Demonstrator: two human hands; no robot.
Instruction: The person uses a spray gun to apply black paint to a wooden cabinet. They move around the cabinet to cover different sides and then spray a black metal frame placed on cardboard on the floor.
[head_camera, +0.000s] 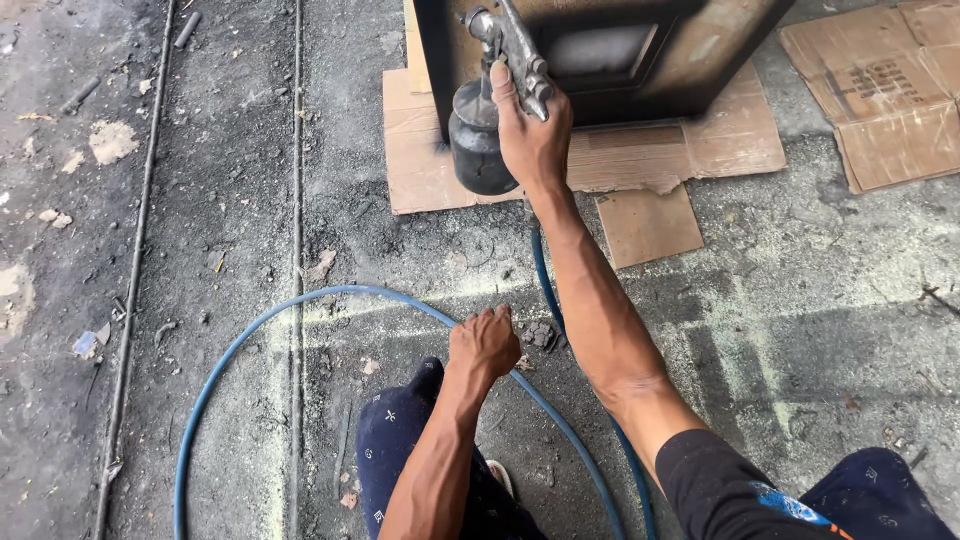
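The spray gun (500, 60) is up at the top of the view, a metal body with a dark round cup (478, 145) hanging beneath it, held right against the lower edge of a dark boxy cabinet (640, 50). The right hand (530, 130) is wrapped firmly round the gun's grip, fingers curled shut on it, back of the hand facing the camera. The right arm stretches out long and nearly straight from the lower right, elbow low, wrist reaching up to the gun.

Down in the middle, the left hand (485, 343) is balled into a closed fist and sits on the blue hose (250, 330), knuckles up; whether the fingers actually clasp the hose or just press on it, I cannot tell. The left forearm rises from the bottom edge, over a knee in dark patterned trousers (395, 450).

The hose sweeps in a wide loop across the floor (220, 200), curving left and down, while another run of it passes under the right arm toward the gun.

The cabinet stands on flattened cardboard (720, 140), with a smaller loose piece (648, 225) just in front and more cardboard sheets (890, 90) at the upper right. The floor is grey, gritty concrete, dusted with overspray, and a thin rod (135, 270) lies along it at the left.
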